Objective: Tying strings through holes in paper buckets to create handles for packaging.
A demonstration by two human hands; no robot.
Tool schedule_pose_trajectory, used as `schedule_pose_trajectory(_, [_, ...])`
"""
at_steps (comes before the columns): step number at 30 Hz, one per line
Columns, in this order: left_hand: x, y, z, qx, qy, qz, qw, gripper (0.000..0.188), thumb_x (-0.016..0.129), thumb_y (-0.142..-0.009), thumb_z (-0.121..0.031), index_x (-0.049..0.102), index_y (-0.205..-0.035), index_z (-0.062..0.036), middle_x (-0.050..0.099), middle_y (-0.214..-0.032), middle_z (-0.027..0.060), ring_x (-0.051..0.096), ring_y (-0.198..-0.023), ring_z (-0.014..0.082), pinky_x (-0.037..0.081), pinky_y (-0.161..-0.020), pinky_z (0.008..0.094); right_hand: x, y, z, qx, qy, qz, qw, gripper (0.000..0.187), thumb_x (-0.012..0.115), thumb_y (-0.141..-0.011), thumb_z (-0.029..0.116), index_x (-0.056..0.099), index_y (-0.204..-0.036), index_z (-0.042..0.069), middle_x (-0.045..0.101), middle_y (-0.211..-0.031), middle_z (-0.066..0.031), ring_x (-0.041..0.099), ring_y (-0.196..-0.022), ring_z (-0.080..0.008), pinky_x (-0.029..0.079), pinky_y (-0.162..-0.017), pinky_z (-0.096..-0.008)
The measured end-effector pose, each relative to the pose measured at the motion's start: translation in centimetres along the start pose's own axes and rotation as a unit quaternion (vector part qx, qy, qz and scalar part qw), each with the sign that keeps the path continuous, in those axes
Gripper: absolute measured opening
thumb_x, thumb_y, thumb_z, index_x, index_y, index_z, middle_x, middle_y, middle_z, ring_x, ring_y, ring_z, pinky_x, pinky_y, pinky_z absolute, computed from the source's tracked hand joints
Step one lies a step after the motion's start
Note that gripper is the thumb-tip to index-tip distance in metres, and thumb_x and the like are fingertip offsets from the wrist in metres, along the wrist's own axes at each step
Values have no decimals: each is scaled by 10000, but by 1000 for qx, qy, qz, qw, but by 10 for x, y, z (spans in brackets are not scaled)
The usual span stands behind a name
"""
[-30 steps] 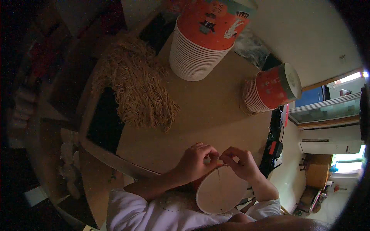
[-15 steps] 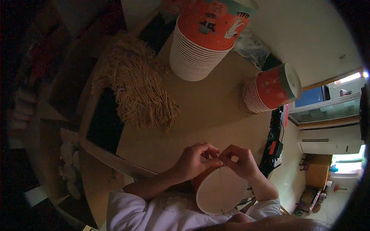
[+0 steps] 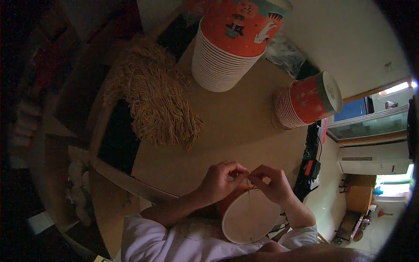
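Note:
A paper bucket (image 3: 262,218) with a red-orange outside and a white inside rests against my lap, its round mouth facing up. A thin cord (image 3: 249,205) runs across that mouth from the near rim to the far rim. At the far rim my left hand (image 3: 221,181) pinches the cord between thumb and forefinger. My right hand (image 3: 274,184) pinches it from the other side, fingertips almost touching the left ones. The cord's ends are too small to make out.
A bundle of tan cords (image 3: 159,100) lies on the table (image 3: 227,126) to the left. Behind it stands a tall stack of upturned paper buckets (image 3: 222,56); a shorter stack (image 3: 301,102) is at the right. A black device (image 3: 311,168) with a cable sits at the right edge.
My fingertips have shifted slightly at the far rim, the right ones a little to the left. The cord across the bucket's mouth shows more plainly. The stacks and bundle stay put.

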State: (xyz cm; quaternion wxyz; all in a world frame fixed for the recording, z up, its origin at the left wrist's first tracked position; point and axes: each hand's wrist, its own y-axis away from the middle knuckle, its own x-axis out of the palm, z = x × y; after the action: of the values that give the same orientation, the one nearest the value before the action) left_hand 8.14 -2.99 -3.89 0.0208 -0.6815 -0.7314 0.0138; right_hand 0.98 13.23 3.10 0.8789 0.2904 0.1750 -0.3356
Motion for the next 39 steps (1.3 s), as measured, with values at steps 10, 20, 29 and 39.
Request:
schedule_pose_trajectory(10, [1, 1, 1, 6, -5, -13, 1000, 114, 618, -797, -105, 610, -863, -12, 618, -821, 124, 623, -751, 232, 506, -653, 307, 0, -1, 3, -38, 17, -2, 999, 85, 607, -767, 5, 606, -852, -6, 619, -777, -53, 581, -709, -114, 472, -639, -248])
schedule_pose_trajectory(20, [1, -1, -5, -8, 6, -18, 1000, 126, 614, -809, -115, 599, -871, -6, 624, -827, 106, 627, -768, 202, 502, -663, 298, 0, 0, 2, -54, 40, -5, 998, 71, 612, -770, 41, 613, -834, 11, 622, -795, -91, 598, -678, -182, 473, -605, -298])
schedule_pose_trajectory(29, [2, -3, 1, -13, 24, -3, 1000, 101, 597, -821, -94, 573, -843, 2, 603, -801, 95, 608, -737, 175, 495, -646, 284, 2, 0, 6, -45, 41, -25, 998, 57, 595, -742, -3, 605, -797, 10, 615, -753, -67, 562, -657, -141, 448, -610, -258])
schedule_pose_trajectory(39, [5, -3, 7, 11, 18, -3, 1000, 85, 576, -826, -75, 553, -838, 7, 577, -784, 105, 588, -715, 190, 482, -618, 295, 1, 2, 5, -63, 54, -16, 996, 64, 611, -744, 25, 588, -803, 15, 591, -765, -84, 576, -686, -193, 462, -609, -301])
